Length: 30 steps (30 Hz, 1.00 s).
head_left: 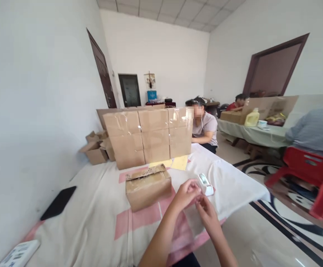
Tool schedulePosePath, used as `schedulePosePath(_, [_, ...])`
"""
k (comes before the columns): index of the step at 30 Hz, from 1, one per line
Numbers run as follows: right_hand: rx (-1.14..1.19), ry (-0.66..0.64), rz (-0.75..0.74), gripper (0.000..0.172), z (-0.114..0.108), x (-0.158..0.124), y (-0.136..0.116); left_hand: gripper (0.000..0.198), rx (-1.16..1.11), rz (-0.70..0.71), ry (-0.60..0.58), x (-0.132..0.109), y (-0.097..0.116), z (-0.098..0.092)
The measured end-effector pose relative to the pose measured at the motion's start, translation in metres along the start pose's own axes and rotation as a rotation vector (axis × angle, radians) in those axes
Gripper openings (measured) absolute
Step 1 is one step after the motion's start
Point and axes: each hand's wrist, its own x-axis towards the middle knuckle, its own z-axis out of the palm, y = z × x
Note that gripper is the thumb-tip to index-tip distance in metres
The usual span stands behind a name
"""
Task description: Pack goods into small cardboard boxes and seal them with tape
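Observation:
My left hand [188, 193] and my right hand [206, 210] meet above the right part of the table, fingers pinched close together. Whatever lies between the fingertips, if anything, is too small to make out. Just beyond them a white device with a small greenish window [206, 184] rests on the cloth. To the left of my hands sits a brown cardboard box [149, 190], its top edge torn and dark-marked along the tape.
Stacked cartons [151, 137] form a wall across the table's far side, with yellow paper [180, 162] at its foot. A black flat object [58, 203] lies left. A person [206, 128] sits beyond; a red chair [311, 167] stands right.

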Motion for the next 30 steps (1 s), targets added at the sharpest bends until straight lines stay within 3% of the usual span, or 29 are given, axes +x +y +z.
schedulePosePath(2, [0.035, -0.199, -0.069, 0.031, 0.013, -0.011, -0.017, 0.035, 0.041, 0.063, -0.06, -0.035, 0.014, -0.027])
schedulePosePath(4, [0.052, -0.33, -0.131, 0.026, 0.027, -0.02, -0.038, 0.023, 0.195, 0.086, -0.016, -0.066, 0.025, -0.051])
schedulePosePath(9, [0.078, -0.499, -0.208, 0.016, 0.059, -0.028, -0.077, 0.006, 0.507, -0.072, 0.147, -0.104, 0.04, -0.084])
schedulePosePath(12, [0.063, -0.518, -0.188, 0.015, 0.068, -0.028, -0.083, 0.008, 0.659, -0.157, 0.209, -0.115, 0.043, -0.093])
schedulePosePath(14, [0.049, -0.551, -0.168, 0.015, 0.068, -0.029, -0.084, 0.014, 0.712, -0.176, 0.189, -0.125, 0.045, -0.096])
schedulePosePath(19, [0.027, -0.636, -0.126, 0.009, 0.061, -0.034, -0.092, 0.023, 0.831, -0.071, 0.166, -0.148, 0.047, -0.097])
schedulePosePath(22, [-0.087, -0.648, -0.038, 0.01, 0.061, -0.036, -0.087, 0.03, 0.81, 0.03, 0.298, -0.156, 0.054, -0.094])
schedulePosePath(25, [-0.291, -0.644, 0.051, 0.009, 0.059, -0.034, -0.076, 0.035, 0.643, 0.042, 0.512, -0.16, 0.066, -0.096])
schedulePosePath(27, [-0.26, -0.613, 0.023, 0.013, 0.055, -0.026, -0.074, 0.036, 0.531, 0.012, 0.628, -0.163, 0.073, -0.1])
schedulePosePath(30, [-0.097, -0.501, -0.129, 0.019, 0.046, 0.002, -0.084, 0.038, 0.454, -0.047, 0.699, -0.164, 0.077, -0.109])
